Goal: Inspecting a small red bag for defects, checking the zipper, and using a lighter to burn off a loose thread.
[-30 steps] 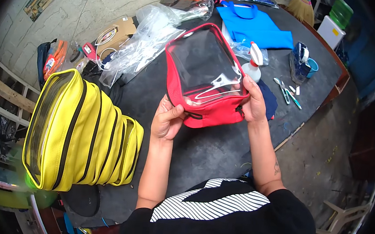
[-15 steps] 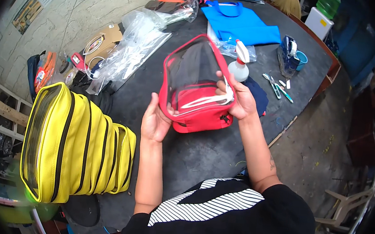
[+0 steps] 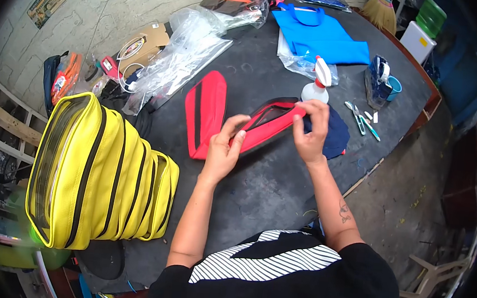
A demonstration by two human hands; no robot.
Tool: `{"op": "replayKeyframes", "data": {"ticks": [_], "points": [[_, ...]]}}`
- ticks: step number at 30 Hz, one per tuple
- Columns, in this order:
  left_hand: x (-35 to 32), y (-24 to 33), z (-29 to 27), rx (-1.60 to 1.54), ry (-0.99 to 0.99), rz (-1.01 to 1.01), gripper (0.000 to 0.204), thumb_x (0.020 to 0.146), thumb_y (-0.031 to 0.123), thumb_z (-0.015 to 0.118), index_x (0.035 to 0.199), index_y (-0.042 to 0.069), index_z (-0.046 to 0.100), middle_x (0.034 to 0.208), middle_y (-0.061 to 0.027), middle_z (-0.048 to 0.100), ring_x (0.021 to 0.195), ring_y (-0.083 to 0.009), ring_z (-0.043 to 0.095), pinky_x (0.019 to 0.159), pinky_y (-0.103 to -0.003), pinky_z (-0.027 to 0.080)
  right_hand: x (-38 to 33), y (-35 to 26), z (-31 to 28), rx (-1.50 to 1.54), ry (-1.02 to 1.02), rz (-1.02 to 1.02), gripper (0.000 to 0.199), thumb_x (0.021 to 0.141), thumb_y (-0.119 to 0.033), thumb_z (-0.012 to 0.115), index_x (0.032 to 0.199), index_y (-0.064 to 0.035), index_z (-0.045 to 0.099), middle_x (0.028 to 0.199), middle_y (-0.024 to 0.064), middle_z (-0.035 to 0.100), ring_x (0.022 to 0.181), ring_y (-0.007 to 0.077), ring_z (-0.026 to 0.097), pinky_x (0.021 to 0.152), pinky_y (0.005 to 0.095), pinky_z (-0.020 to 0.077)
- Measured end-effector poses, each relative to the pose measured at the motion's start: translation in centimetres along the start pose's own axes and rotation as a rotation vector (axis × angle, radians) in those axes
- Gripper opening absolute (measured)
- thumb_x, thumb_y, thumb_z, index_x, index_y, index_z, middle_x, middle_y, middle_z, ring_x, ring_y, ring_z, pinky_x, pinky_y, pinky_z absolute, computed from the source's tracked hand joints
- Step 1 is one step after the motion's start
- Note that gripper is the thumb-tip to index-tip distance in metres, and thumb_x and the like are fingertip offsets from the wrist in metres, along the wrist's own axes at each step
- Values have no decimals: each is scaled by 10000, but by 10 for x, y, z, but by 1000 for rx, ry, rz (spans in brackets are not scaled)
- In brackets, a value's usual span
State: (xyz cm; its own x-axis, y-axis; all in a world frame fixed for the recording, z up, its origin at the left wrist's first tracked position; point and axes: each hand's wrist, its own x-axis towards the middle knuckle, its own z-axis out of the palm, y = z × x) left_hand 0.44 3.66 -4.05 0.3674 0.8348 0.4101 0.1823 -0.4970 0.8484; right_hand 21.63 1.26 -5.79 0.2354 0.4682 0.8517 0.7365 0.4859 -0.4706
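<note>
Above the dark table I hold a red zippered pouch (image 3: 211,104) in both hands. Its black zipper strip runs down the left side panel, and a dark opening or mesh part shows on the right. My left hand (image 3: 222,152) pinches the lower middle edge between thumb and fingers. At the pouch's right end, my right hand (image 3: 313,130) grips the corner with fingertips and thumb. To the left stands a row of yellow zippered pouches (image 3: 91,176), pressed one against another in falling size, the largest with a clear front.
A spray bottle (image 3: 315,90) and dark blue cloth (image 3: 328,128) lie just beyond my right hand. Farther back are a blue tote bag (image 3: 327,40), clear plastic bags (image 3: 193,46) and a tape dispenser (image 3: 377,82). Cutters (image 3: 357,118) lie near the right table edge.
The red pouch has been turned over from its clear window side, so its red sides and zipper strip face up. Both hands have shifted their grip, and the view has shifted slightly.
</note>
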Motion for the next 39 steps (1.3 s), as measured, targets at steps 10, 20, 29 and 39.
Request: {"op": "replayKeyframes", "data": {"ticks": [10, 20, 29, 39], "points": [[4, -14, -12, -418, 106, -228, 102, 908, 0, 514, 968, -5, 597, 767, 41, 560, 647, 7, 459, 599, -154, 356, 7, 0, 32, -187, -458, -335, 358, 613, -278, 781, 870, -103, 602, 966, 25, 576, 1071, 244, 512, 933, 439, 328], [-19, -3, -2, -107, 190, -94, 253, 776, 44, 739, 975, -3, 590, 848, 3, 596, 780, -49, 551, 704, -187, 431, 28, 17, 34, -255, -218, -123, 389, 562, -403, 803, 707, -96, 614, 752, -5, 596, 891, 213, 580, 879, 453, 338], [-27, -1, -2, -163, 197, -121, 367, 720, 30, 771, 1027, -7, 573, 925, -30, 599, 857, -85, 572, 796, -215, 451, 47, 8, -2, 104, -230, 128, 153, 680, -93, 731, 774, -24, 631, 778, 45, 598, 810, 188, 539, 740, 308, 393], [-5, 17, -10, -385, 46, -140, 181, 821, -39, 628, 1001, -20, 625, 932, -41, 660, 825, -112, 616, 742, -242, 488, 84, -92, -7, 171, -214, -439, 362, 734, -288, 722, 995, -54, 630, 1037, 97, 578, 1084, 271, 532, 990, 407, 349]]}}
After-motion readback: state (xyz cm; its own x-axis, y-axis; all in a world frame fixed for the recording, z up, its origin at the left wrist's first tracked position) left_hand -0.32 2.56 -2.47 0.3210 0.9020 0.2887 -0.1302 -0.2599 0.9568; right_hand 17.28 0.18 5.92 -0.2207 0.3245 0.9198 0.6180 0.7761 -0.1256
